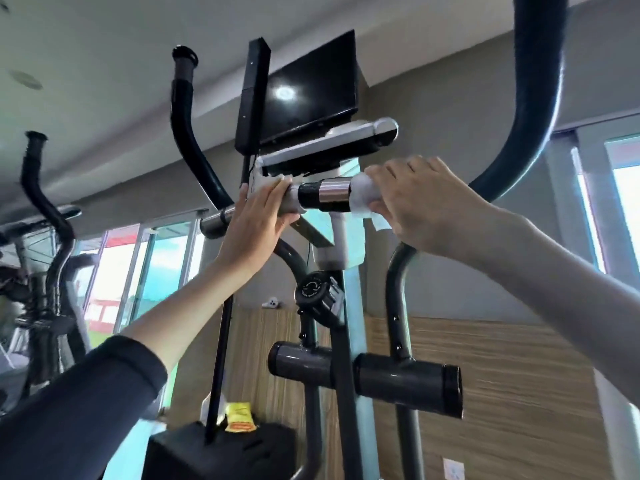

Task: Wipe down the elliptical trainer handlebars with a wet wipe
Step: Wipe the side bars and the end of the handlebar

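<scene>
Right hand is clamped round the wet wipe, fingers curled, pressing it onto the right end of the short handlebar just below the console. Left hand lies over the bar's left part with the thumb hooked beneath, apparently steadying it. The job looks to be midway: the wipe is on the bar's right end, and its chrome and black middle is bare. The tall curved handlebars rise well apart from both hands. Whether they have been wiped cannot be told, so they probably remain.
</scene>
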A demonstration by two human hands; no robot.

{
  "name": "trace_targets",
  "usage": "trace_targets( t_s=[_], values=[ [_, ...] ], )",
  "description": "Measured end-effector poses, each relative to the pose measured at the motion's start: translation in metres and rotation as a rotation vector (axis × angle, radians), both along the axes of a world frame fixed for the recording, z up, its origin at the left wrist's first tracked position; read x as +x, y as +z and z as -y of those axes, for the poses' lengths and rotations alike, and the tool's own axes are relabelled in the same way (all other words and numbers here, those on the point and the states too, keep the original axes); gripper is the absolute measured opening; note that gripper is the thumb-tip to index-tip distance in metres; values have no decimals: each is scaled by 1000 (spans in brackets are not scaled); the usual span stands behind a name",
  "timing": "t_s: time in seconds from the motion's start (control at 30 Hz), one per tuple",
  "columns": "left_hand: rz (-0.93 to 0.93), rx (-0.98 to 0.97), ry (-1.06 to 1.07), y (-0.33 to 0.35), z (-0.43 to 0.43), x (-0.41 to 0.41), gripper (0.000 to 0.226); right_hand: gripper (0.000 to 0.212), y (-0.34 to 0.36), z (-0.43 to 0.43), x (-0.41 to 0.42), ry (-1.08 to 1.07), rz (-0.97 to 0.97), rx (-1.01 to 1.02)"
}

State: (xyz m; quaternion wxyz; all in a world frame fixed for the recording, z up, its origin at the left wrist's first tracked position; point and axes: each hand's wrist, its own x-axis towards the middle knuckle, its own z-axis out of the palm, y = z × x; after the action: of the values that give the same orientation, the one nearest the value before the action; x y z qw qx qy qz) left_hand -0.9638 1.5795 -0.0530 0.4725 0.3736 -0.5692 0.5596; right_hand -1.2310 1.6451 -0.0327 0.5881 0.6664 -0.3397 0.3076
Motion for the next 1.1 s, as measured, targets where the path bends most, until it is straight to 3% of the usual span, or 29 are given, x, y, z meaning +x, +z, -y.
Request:
trace_targets(
  t_s=[0.2, 0.4, 0.63, 0.87, 1.1],
  values=[
    [-37, -30, -44, -3, -11, -18, 51, 39, -14, 15, 2, 12, 73, -158],
    [-56, -71, -78, -6, -8, -19, 47, 43, -35, 39, 18, -11, 180, -591],
    [-36, -75, -41, -3, -7, -17, 50, 49, -31, 70, 29, -113, 243, -590],
    [-106, 31, -84, -5, -4, -19, 53, 48, -18, 83, 75, -116, 181, -827],
    [-95, 103, -21, -5, -7, -12, 59, 56, -14, 87, 110, -153, 140, -863]
  ],
)
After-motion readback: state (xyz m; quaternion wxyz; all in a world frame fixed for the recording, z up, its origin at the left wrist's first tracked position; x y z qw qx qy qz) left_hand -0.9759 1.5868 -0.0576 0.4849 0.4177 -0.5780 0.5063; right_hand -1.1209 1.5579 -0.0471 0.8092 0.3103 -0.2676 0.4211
